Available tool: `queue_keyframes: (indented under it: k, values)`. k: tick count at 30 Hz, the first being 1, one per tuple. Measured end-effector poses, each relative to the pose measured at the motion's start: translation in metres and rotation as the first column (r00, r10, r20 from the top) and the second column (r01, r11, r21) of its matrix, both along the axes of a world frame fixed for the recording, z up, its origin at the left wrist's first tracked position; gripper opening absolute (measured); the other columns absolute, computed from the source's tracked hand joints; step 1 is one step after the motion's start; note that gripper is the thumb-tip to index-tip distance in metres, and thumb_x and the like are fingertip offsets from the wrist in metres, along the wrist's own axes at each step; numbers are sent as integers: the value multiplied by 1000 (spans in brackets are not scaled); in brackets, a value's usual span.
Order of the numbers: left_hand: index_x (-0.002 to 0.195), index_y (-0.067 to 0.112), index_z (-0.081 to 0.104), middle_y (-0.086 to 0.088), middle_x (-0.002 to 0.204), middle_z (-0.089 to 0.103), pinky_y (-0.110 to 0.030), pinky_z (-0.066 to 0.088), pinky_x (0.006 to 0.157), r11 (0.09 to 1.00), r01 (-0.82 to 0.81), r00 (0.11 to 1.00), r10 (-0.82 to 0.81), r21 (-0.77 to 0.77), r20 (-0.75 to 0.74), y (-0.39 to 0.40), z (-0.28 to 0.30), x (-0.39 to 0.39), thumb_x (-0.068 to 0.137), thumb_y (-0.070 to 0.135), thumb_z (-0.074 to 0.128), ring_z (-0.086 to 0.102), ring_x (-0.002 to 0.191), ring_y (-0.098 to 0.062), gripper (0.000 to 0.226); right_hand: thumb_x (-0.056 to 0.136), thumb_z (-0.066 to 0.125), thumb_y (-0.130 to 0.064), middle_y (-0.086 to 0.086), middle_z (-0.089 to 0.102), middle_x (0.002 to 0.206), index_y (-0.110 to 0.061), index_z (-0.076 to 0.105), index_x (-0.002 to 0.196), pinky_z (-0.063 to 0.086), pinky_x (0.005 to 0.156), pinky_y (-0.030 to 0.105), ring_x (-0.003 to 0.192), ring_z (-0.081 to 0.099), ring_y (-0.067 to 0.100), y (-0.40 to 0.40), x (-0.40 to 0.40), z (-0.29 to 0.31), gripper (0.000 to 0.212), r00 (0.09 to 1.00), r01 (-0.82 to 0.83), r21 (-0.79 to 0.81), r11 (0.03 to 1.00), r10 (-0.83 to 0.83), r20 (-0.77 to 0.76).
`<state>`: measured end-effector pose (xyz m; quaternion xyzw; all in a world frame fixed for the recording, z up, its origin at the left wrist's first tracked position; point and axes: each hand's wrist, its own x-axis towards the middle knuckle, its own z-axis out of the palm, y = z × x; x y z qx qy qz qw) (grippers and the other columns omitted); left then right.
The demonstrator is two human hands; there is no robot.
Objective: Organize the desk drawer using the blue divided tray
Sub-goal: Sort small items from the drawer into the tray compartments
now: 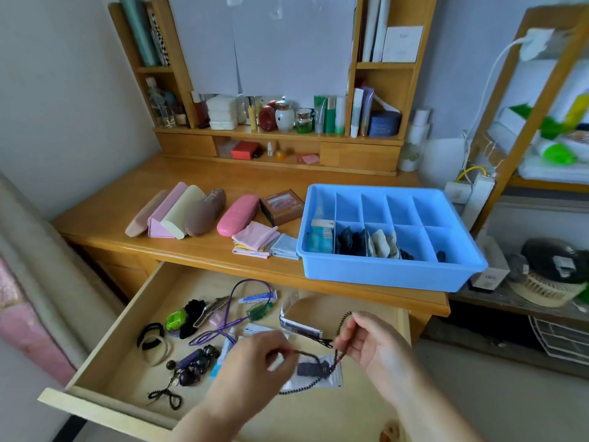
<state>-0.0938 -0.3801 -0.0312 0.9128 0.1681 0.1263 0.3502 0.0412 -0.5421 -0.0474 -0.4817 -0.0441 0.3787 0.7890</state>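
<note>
Fingers of the left hand (255, 358) pinch one end of a braided cord (334, 362) above the open drawer (105, 346). The right hand (373, 342) pinches, it seems, its other stretch. Beyond, the blue divided tray (382, 269) sits on the desk (223, 177).

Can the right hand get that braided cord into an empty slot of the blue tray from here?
Probably yes: the tray sits open-topped just above the right hand, nothing between, but the left hand also pinches the cord.
</note>
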Motion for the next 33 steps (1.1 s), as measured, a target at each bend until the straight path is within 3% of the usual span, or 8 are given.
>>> queue_keyframes:
  k: [3,9,15,19,21,23,26,33]
  values:
    - [83,28,57,22,62,55,-15,31,51,978,204,977,-200,45,-81,-27,8,16,78,37,55,47,56,-1,10,93,46,-16,13,65,68,-5,59,71,52,61,27,61,62,22,7,-11,9,27,983,-140,-114,984,152,107]
    - [62,15,54,10,43,41,-17,35,49,898,-160,987,159,-411,-37,-1,6,43,86,23,66,37,41,-4,27,80,60,-23,0,35,46,-6,62,73,35,44,24,37,28,10,-8,-14,12,19,937,-335,-128,933,316,-147]
    - [61,17,44,2,48,30,-37,54,72,-3,-176,901,403,-984,-162,39,-26,4,86,25,60,39,41,-13,30,77,62,-16,-1,44,46,-4,60,70,34,35,21,29,29,7,-25,7,6,13,916,-37,-13,999,29,-400]
    - [71,12,51,-1,54,43,-36,59,68,-216,35,776,621,-976,-110,28,-32,-3,89,23,54,49,45,-15,21,76,64,-15,-1,48,48,-7,63,70,40,38,23,31,37,8,-22,8,0,10,890,88,20,996,-70,-451]
    - [74,10,53,3,50,36,-22,49,46,-92,-96,796,591,-991,-132,11,-27,3,92,19,51,36,39,-11,19,76,63,-15,2,53,53,-7,64,73,47,44,27,38,46,12,-15,4,1,9,903,82,27,996,-63,-425]
    - [76,9,59,5,48,34,-21,31,41,338,-288,867,489,-896,-94,-4,-16,6,91,15,54,28,39,-10,17,80,60,-14,8,62,64,-7,64,81,52,62,34,51,59,18,-8,1,4,9,926,91,49,995,-67,-372]
    - [76,23,63,6,51,46,-18,32,50,981,-130,992,127,-145,-25,-20,-1,7,87,29,58,40,48,-6,13,88,51,-17,14,72,88,-7,63,96,42,84,39,78,68,24,-3,-2,8,17,988,29,-5,1000,-29,-152]
    - [57,21,50,11,47,47,-18,35,50,976,30,998,-41,-214,-47,-28,27,37,81,28,64,42,46,-4,29,80,57,-43,2,38,46,-7,57,64,32,54,24,46,36,14,-5,-20,21,40,922,-329,-275,904,370,115]
